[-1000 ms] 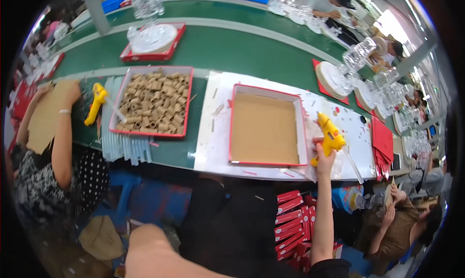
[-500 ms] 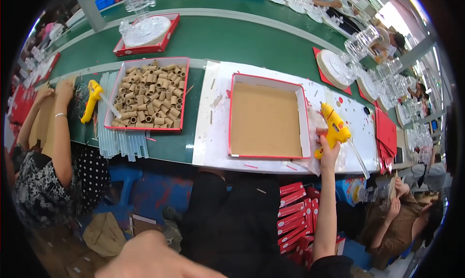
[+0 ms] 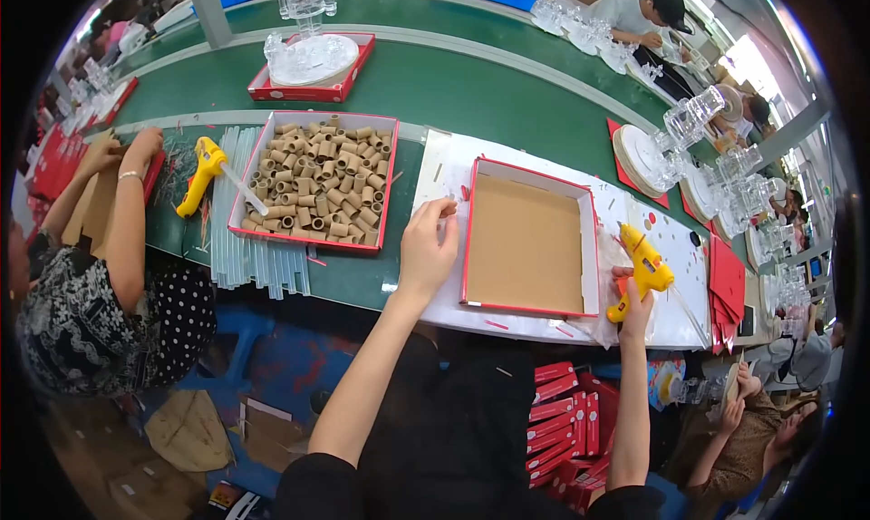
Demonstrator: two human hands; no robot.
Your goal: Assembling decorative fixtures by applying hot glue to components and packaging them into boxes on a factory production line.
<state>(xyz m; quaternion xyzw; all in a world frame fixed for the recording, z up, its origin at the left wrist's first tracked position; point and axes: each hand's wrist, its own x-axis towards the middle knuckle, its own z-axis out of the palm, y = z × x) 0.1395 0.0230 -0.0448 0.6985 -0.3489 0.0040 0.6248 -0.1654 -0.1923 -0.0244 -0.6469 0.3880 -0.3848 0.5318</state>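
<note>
My right hand [image 3: 637,310] grips the handle of a yellow glue gun [image 3: 648,264], its clear glue stick trailing out toward the table's near edge. Left of the gun lies a shallow open box [image 3: 528,241] with a brown cardboard floor and red-edged white walls. Close to that box's left wall is my left hand [image 3: 426,252], its fingers bent and apart from the thumb, with nothing visible in them. Whether it touches the wall I cannot tell. A red tray [image 3: 390,194] heaped with short cardboard tubes [image 3: 317,175] stands further left.
Clear glue sticks [image 3: 254,257] and a second yellow glue gun [image 3: 204,171] lie left of the tubes. Red sheets [image 3: 725,284] sit at the right. A co-worker's hands [image 3: 136,148] work at far left. Clear plastic pieces on discs [image 3: 313,62] stand behind; red boxes [image 3: 562,420] are stacked below.
My left hand has risen from the lower edge to beside the open box's left wall. The scene has shifted slightly right in view. The right hand keeps hold of the glue gun.
</note>
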